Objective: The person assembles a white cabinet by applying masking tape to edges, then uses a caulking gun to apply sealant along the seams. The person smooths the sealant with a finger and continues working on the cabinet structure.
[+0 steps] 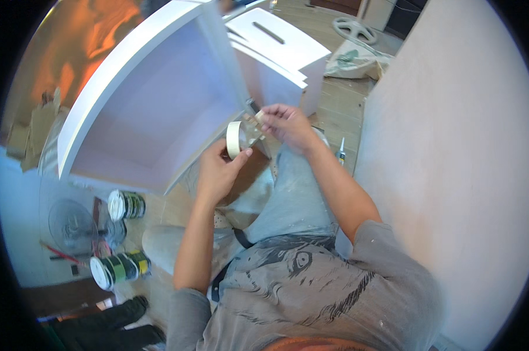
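Note:
My left hand [217, 169] grips a cream roll of masking tape [233, 140], thumb and fingers on its lower part. To its right, my right hand [289, 127] is closed in a pinch on a small pale piece that looks like masking tape [259, 117]; whether it still joins the roll is hard to make out. Just beyond both hands stands a white cabinet piece [177, 88] with a curved edge and an open, pale lilac inside. Its near corner, beside a dark metal fitting [252, 105], lies close to my right fingertips.
More white panels [282, 44] stand behind, one with a dark strip on it. Paint cans [127, 205] and a fan [72, 225] are at the left. A sealant tube [342, 151] lies right of my leg, by a large pale panel [452, 164]. A sack [355, 61] rests farther back.

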Motion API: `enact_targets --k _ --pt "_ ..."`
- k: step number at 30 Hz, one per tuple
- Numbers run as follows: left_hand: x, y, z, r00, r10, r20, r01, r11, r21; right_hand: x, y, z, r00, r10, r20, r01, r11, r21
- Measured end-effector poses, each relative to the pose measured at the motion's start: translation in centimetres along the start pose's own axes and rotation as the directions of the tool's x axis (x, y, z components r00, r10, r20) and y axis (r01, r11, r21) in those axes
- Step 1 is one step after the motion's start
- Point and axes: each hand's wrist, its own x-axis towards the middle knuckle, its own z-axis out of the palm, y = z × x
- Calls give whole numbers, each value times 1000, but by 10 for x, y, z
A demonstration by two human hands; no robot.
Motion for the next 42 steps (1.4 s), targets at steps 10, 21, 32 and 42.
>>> enact_targets --k 10,21,32,42 --pt "-26 20 60 974 190 127 -115 887 -447 -88 -30 -20 990 -138 -42 139 990 18" --pt "-83 -91 -12 964 -254 -82 234 953 -193 -125 212 -301 447 -47 -893 -436 861 -263" --pt "-197 -157 -134 730 -462 -504 161 832 -530 -129 305 -285 465 199 -863 -805 500 -319" --pt "-104 -289 -310 606 -670 -430 148 625 -766 -20 -73 -41 998 -46 -40 11 782 -624"
